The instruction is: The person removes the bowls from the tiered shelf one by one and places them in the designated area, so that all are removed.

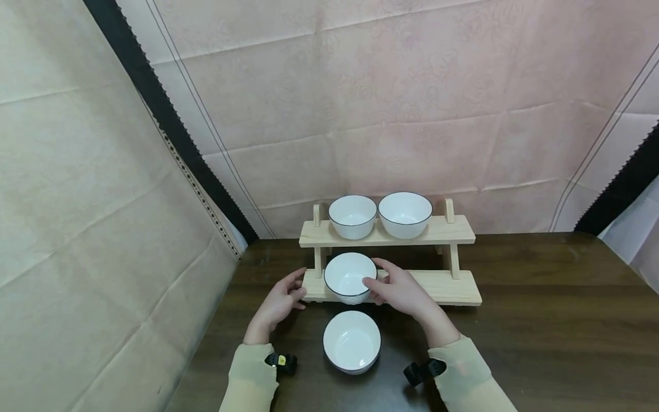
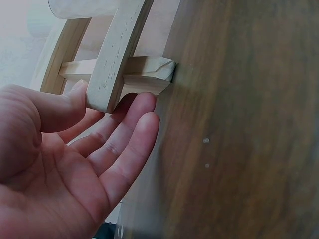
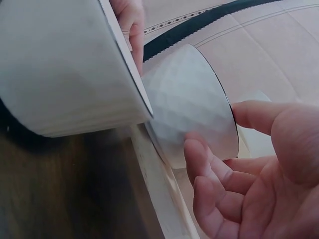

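My right hand (image 1: 399,290) pinches the right side of a white bowl (image 1: 350,273) with a dark rim, which is on the left part of the lower shelf of a two-tier wooden rack (image 1: 437,286). In the right wrist view, this bowl (image 3: 192,104) shows a faceted outer wall, with the thumb at its rim and fingers (image 3: 197,154) against its side. At the left end of the lower board, my left hand (image 1: 279,300) holds the rack. The left wrist view shows the thumb against the board end (image 2: 107,94) and the other fingers (image 2: 134,134) loosely bent beside it.
Two more white bowls, a left one (image 1: 352,217) and a right one (image 1: 405,216), stand side by side on the upper shelf (image 1: 453,230). Another white bowl (image 1: 352,342) stands on the dark wooden table (image 1: 540,320) in front of the rack. Pale cloth (image 1: 412,114) hangs behind.
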`<state>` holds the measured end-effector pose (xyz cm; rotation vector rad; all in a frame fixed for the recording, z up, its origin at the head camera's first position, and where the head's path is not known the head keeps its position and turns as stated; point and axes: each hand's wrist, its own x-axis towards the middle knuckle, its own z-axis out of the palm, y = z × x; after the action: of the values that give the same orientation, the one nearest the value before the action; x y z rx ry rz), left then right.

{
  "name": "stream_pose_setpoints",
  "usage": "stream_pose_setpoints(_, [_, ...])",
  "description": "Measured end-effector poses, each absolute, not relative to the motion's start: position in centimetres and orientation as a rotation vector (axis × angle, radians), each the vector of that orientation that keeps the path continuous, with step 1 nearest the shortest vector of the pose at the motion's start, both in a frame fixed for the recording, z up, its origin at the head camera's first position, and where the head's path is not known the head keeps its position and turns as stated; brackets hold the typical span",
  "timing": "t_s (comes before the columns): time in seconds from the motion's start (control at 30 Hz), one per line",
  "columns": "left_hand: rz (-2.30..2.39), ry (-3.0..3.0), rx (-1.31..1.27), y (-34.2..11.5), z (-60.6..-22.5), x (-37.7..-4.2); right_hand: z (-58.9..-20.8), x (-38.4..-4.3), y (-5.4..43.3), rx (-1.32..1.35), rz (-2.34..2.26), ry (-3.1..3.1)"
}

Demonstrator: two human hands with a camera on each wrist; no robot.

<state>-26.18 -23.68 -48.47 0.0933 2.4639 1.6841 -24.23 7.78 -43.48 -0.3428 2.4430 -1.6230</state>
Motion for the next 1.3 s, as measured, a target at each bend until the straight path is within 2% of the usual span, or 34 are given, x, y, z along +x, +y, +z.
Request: stream_pose_setpoints(1.3, [1.679, 2.459, 0.095, -23.68, -48.25, -26.06, -43.81, -24.23, 7.52, -0.328, -1.656, 2.402])
